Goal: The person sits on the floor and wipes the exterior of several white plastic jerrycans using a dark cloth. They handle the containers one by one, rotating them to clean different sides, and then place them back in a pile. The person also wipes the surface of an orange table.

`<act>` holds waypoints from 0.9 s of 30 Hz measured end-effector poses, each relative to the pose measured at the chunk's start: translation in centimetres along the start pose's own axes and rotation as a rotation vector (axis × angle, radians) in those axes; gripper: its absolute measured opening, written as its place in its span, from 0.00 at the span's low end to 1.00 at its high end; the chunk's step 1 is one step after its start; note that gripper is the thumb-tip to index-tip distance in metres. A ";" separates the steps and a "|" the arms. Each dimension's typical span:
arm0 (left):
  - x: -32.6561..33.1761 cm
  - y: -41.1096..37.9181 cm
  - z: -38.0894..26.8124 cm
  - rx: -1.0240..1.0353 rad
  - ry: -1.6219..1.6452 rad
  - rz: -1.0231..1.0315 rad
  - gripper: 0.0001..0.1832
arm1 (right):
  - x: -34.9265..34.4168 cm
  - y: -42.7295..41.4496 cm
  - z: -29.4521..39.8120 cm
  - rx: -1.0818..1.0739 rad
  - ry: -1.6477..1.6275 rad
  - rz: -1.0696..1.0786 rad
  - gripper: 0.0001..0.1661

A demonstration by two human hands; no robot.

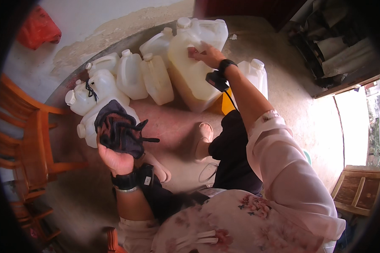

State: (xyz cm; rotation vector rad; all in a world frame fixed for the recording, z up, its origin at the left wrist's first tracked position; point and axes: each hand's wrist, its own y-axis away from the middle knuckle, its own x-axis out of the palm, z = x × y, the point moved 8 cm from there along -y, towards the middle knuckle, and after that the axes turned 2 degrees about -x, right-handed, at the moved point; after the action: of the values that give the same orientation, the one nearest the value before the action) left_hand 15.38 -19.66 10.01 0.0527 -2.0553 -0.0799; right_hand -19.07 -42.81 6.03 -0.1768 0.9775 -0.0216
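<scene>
My left hand (117, 159) holds a bunched dark cloth (120, 129) with reddish-brown patches, palm up, above white plastic jugs. My right hand (209, 56) reaches to a large translucent plastic jerrycan (190, 69) with yellowish liquid in it; the fingers are at its upper side, and whether they press on it is unclear. Left of it stand a smaller yellowish jug (157, 80) and a whitish jug (129, 76). Another jug (101, 87) with a dark cord on it lies at the left, partly over or beside a capped jug (90, 128) that the cloth partly hides.
A wooden chair (34, 142) stands at the left. A red plastic bag (39, 28) hangs by the wall. Right of the jerrycan, behind my forearm, are a white capped container (258, 71) and something yellow (227, 104). A wooden piece of furniture (351, 189) is at the lower right.
</scene>
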 end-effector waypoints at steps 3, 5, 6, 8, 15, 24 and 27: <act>0.1 0.4 -0.3 0.018 -0.037 0.026 0.22 | -4.0 2.7 -2.7 0.061 0.012 -0.198 0.37; -0.1 0.9 -0.8 0.053 0.017 -0.141 0.23 | -6.8 5.0 -6.9 0.148 0.026 -0.386 0.28; -1.0 1.3 -1.7 0.107 -0.015 -0.206 0.23 | -6.8 6.6 -7.6 0.303 0.015 -0.315 0.25; -1.5 1.4 -1.6 0.126 -0.015 -0.248 0.23 | -4.4 8.2 -11.6 0.400 0.314 0.000 0.18; -0.8 1.1 -0.2 -0.026 0.084 0.012 0.24 | 9.9 14.3 -13.1 0.395 -0.007 0.551 0.51; -2.0 1.4 -2.7 0.126 -0.037 -0.141 0.24 | 11.6 16.2 -9.6 0.586 -0.480 0.108 0.61; -1.5 1.3 -2.0 0.025 0.010 0.026 0.22 | 13.5 15.8 -7.4 0.569 -0.572 0.075 0.57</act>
State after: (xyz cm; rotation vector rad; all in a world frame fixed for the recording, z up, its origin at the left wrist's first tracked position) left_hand 17.83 -18.35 9.69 0.0415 -2.0463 -0.0383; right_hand -18.62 -29.57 -11.67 0.3636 0.3784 -0.1695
